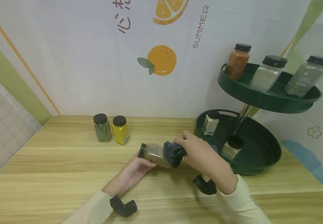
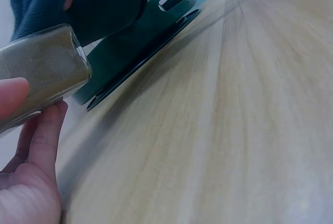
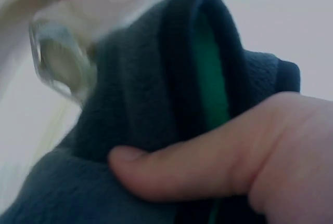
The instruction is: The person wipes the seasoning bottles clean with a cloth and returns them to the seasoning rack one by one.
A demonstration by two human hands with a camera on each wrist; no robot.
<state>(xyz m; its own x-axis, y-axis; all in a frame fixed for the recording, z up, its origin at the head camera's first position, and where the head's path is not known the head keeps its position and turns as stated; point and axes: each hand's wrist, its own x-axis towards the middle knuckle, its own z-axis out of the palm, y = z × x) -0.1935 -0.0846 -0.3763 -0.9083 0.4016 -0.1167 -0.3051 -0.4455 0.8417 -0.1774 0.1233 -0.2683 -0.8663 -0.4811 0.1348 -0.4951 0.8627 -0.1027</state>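
My left hand (image 1: 134, 172) grips a clear spice jar (image 1: 154, 154) with a black lid and brownish-grey powder inside, tilted on its side above the wooden table. In the left wrist view the thumb and fingers lie on either side of the jar (image 2: 47, 68). A dark blue-grey cloth (image 1: 172, 152) is bunched in my right hand (image 1: 198, 152) and lies against the jar's base end. Seen from the right wrist, the thumb presses on the folded cloth (image 3: 140, 89), which has a dark edge and a green patch; the other fingers are hidden.
A green-herb jar (image 1: 102, 128) and a yellow jar (image 1: 120, 130) stand at the table's back left. On the right is a two-tier dark green rack (image 1: 265, 155), with three jars on its upper tray (image 1: 276, 104) and two on the lower. A printed curtain (image 1: 94, 62) hangs behind.
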